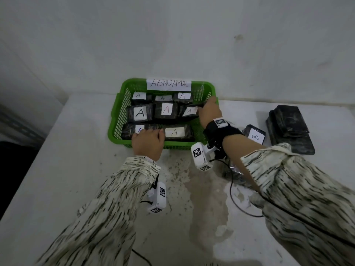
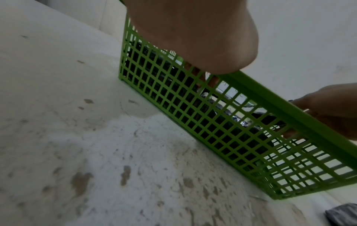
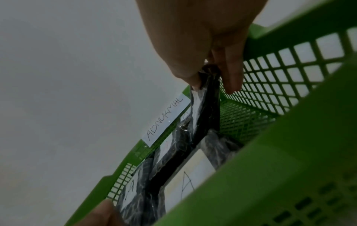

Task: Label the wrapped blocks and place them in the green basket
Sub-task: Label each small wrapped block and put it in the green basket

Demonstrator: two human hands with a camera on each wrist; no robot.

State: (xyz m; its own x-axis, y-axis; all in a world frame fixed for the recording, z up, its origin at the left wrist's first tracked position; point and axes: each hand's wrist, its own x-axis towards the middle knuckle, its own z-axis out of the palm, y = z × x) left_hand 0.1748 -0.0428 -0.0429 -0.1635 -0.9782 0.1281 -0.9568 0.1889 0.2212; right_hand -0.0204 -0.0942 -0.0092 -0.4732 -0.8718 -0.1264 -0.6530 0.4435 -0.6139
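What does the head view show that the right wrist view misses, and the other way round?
Head only: the B block and dark stack outside the basket, and the left hand resting on a front block. Right wrist only: the right hand's fingers pinching a block's wrap. Both: the ABNORMAL sign and A labels.

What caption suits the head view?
Right hand lowers a wrapped block into the green basket while the left hand steadies another.
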